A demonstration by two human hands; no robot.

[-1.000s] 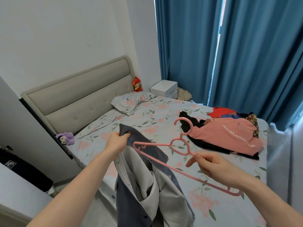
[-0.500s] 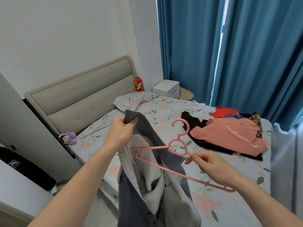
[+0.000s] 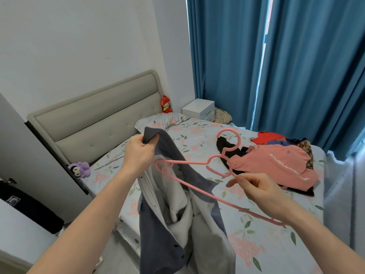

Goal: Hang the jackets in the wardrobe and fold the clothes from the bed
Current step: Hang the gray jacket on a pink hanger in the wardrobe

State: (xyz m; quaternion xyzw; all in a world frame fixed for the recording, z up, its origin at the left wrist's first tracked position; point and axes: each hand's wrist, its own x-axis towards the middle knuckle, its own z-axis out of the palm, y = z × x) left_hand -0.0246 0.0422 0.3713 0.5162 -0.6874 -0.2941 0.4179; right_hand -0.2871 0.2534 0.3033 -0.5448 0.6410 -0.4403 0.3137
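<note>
Bed (image 3: 197,139) at 12 o'clock: clothes pile (image 3: 276,163) unfolded. Left hand (image 3: 138,151) grips jacket (image 3: 177,204); right hand (image 3: 258,186) pinches hanger (image 3: 189,163), 1 arm entering. Nothing hung.

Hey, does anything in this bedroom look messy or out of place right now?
Yes: unfolded clothes lie heaped across the far side of the bed, a pink top over dark garments. Nothing looks damaged or spilled.

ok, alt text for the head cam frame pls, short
A person's left hand grips a grey-blue jacket by its top edge while the right hand pinches a pink hanger, its left end inside the jacket's opening. Behind, a floral bed holds a pile of clothes.
</note>
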